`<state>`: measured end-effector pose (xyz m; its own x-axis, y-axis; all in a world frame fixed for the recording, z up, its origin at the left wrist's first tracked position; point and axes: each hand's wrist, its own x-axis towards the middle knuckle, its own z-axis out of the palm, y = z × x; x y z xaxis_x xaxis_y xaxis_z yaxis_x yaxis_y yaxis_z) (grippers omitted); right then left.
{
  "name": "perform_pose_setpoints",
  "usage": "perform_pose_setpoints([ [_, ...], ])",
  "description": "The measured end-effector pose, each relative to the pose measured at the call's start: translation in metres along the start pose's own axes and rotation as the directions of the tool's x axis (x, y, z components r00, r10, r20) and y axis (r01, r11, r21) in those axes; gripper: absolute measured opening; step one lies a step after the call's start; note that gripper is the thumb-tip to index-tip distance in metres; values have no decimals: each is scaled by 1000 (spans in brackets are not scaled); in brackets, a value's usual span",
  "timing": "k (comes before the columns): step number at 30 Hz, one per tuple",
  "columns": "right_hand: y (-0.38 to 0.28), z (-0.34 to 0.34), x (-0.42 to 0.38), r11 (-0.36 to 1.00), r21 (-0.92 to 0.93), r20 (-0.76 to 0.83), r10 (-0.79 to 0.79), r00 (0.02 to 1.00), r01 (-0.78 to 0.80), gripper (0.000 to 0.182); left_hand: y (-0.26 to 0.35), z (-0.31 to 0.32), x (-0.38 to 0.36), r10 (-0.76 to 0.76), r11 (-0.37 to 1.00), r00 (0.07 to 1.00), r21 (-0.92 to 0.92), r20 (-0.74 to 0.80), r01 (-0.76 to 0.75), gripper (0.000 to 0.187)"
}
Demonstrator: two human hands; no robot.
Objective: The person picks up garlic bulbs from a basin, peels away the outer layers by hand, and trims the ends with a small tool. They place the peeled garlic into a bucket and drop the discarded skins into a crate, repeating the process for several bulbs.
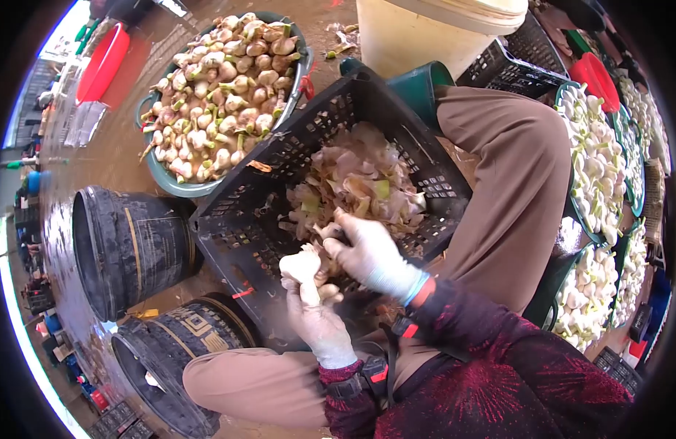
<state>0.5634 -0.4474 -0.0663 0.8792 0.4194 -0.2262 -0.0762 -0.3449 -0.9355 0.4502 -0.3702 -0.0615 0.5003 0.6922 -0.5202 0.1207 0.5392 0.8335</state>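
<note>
Garlic bulb [300, 266], white and rounded with a short pale stalk, is held above the near part of a black plastic crate with slotted walls [382, 99]. It is gripped by the left hand [317, 325], which wears a thin white glove and closes its fingers around the stalk at about 6 o'clock from the bulb. At about 3 o'clock from the bulb, the right hand [373, 252], also white-gloved, has its fingers curled inward; I cannot tell whether it pinches anything. Beyond both hands, a loose heap of papery, cream and pinkish peelings [356, 175] lies inside the crate. From the crate's centre, a round green plastic basin [184, 189] stands at 10 o'clock, heaped with unpeeled, purplish garlic, and a big cream plastic bucket [418, 47] at 1 o'clock. 2 black plastic buckets lean at 8 o'clock, the upper [137, 252] just beside the lower [195, 333]. Legs in brown trousers [517, 175] flank the crate at 3 and 7 o'clock. Past them at 3 to 4 o'clock, green tubs [546, 291] hold piled white garlic.
</note>
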Motion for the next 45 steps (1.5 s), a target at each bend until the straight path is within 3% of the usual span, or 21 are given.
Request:
perform_pose_setpoints([
  [4, 0, -1, 8, 990, 121, 217, -91, 972, 66, 25, -5, -6, 6, 39, 996, 996, 75, 75, -45, 28],
  [5, 9, 4, 15, 980, -141, 123, -124, 985, 141, 27, -1, -5, 5, -71, 997, 994, -35, 81, 74, 28],
  [8, 18, 0, 18, 924, 290, 159, 211, 965, -249, 32, -8, -14, 10, -119, 954, 989, -264, 88, 139, 29],
  [10, 11, -5, 3, 986, 162, 192, -61, 979, 30, 35, -12, -14, 16, -124, 941, 990, -311, 61, 137, 27],
  [12, 10, -2, -8, 997, 31, 383, -81, 920, 75, 34, -20, -20, 17, -5, 950, 987, -308, 162, 55, 27],
  [13, 10, 0, -6, 982, 157, 446, 22, 895, -102, 33, -9, -11, 11, -123, 953, 992, -275, 21, 124, 28],
  [14, 19, 8, -3, 994, 112, 241, -10, 970, -17, 31, -9, -13, 12, -117, 954, 993, -274, 18, 118, 28],
  [17, 22, -6, 16, 949, 214, 17, 234, 972, -232, 25, -6, -22, 17, -177, 788, 971, -567, 162, 238, 28],
  [18, 38, -2, 17, 990, 134, -93, 44, 995, -31, 25, -9, -27, 22, -141, 721, 960, -640, 240, 266, 25],
  [20, 22, 1, 7, 995, 95, -76, -3, 997, 10, 24, -3, -15, 23, -201, 687, 979, -709, 29, 162, 17],
  [24, 51, 11, 6, 997, 43, 40, -65, 997, 63, 18, 45, -26, 6, -76, 553, 981, -810, 180, 192, 24],
  [27, 27, 8, -2, 993, 115, 83, -44, 996, 34, 21, 110, -69, 9, 200, 425, 963, -901, 181, 80, 34],
  [28, 5, -1, -8, 996, 62, 138, 55, 989, -64, 23, 142, -89, 15, 269, 503, 961, -860, 70, -79, 29],
  [29, 10, -4, -7, 985, -128, 92, -102, 990, 114, 26, 164, -103, 15, 455, 462, 890, -850, -20, -255, 29],
  [30, 6, -2, -9, 998, 50, 150, 41, 988, -49, 27, 194, -111, 11, 505, 325, 860, -938, 67, -118, 24],
  [31, 39, 8, -2, 995, 81, 114, -68, 991, 59, 28, 208, -113, 16, 568, 291, 822, -922, -48, -255, 24],
  [32, 32, 10, -6, 991, 28, 90, -134, 987, 132, 28, 218, -111, 25, 632, 247, 758, -885, -161, -394, 24],
  [36, 15, 7, -13, 955, -179, 174, -207, 963, 238, 16, 232, -61, 102, 523, 724, 845, -578, 106, -376, 29],
  [39, 28, 8, -12, 953, -258, 204, -104, 973, 156, 20, 233, 21, 170, 364, 923, 911, 59, 192, -381, 32],
  [42, 32, 10, -9, 973, -199, 196, -79, 977, 119, 17, 207, 45, 287, 12, 892, 938, 421, 346, -167, 39],
  [45, 13, 9, 2, 993, -62, 272, -78, 959, 98, 19, 166, 84, 355, -61, 605, 913, 742, 403, -287, 51],
])
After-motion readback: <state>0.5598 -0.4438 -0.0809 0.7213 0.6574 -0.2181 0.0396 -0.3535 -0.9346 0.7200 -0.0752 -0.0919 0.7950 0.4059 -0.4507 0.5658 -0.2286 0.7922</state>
